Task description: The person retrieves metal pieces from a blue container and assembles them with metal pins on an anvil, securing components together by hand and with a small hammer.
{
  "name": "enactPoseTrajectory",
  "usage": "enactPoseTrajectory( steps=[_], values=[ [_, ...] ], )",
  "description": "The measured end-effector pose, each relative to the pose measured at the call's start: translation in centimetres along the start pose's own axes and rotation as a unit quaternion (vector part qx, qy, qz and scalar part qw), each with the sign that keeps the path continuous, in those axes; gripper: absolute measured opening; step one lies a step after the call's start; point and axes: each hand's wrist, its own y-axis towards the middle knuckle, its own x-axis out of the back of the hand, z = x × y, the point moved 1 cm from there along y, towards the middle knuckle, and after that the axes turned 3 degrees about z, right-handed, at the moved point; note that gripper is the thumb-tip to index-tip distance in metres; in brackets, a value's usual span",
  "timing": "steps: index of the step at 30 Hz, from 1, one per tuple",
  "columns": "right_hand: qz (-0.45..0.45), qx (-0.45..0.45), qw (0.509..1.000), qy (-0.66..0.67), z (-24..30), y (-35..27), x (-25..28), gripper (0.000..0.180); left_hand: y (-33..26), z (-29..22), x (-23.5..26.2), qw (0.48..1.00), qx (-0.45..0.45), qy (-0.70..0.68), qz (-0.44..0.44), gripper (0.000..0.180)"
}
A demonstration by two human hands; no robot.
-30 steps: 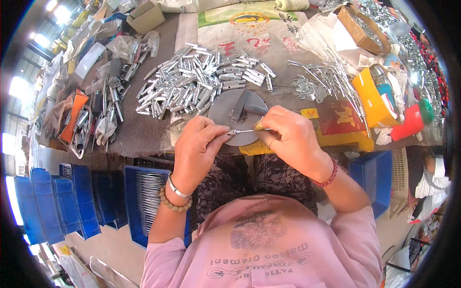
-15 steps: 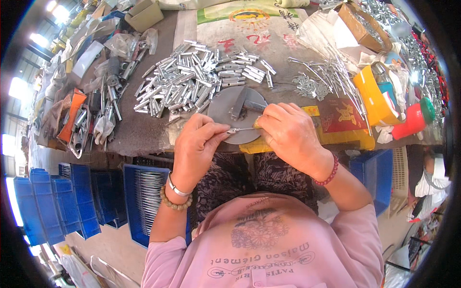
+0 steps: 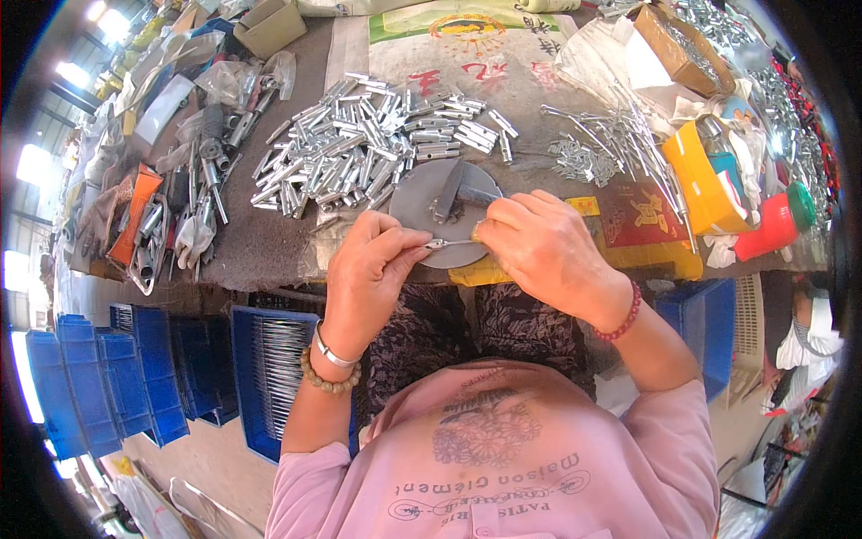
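Right – both hands, L [image 3: 370, 269] & R [image 3: 539, 247], pinch small metal pin [image 3: 446, 242]

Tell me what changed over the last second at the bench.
Very little. The left hand and right hand stay pinched on the thin metal pin over the round grey disc, with only slight finger shifts. The pile of silver metal pieces and the blue crates are unmoved.

Our right hand [image 3: 548, 251] covers one end of the small metal piece [image 3: 449, 243]. Our hands hide part of the grey disc [image 3: 422, 202]; the piece's form is too small to tell.
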Motion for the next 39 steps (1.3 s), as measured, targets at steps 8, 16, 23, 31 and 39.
enactPoseTrajectory(
  steps=[8,16,23,31,39],
  values=[
    [-0.001,0.021,0.999,-0.03,0.4,0.2,-1.0,0.01,0.3,0.2,-0.1,1.0,-0.023,0.015,0.008,0.023],
    [-0.071,-0.226,0.969,-0.07,-8.2,-1.3,3.0,0.011,0.1,-0.2,0.2,1.0,-0.011,0.019,0.011,0.021],
    [0.012,-0.272,0.952,-0.141,-10.4,0.0,0.9,0.014,0.0,0.1,0.1,1.0,-0.026,0.013,0.004,0.02],
    [-0.02,-0.206,0.976,-0.073,-8.9,0.4,1.1,0.009,-0.1,0.1,0.0,0.999,-0.026,0.031,-0.008,0.017],
    [-0.051,-0.099,0.983,0.149,-0.5,2.0,-0.9,0.014,-0.1,0.4,-0.2,0.997,-0.043,0.056,-0.016,0.018]
  ],
)
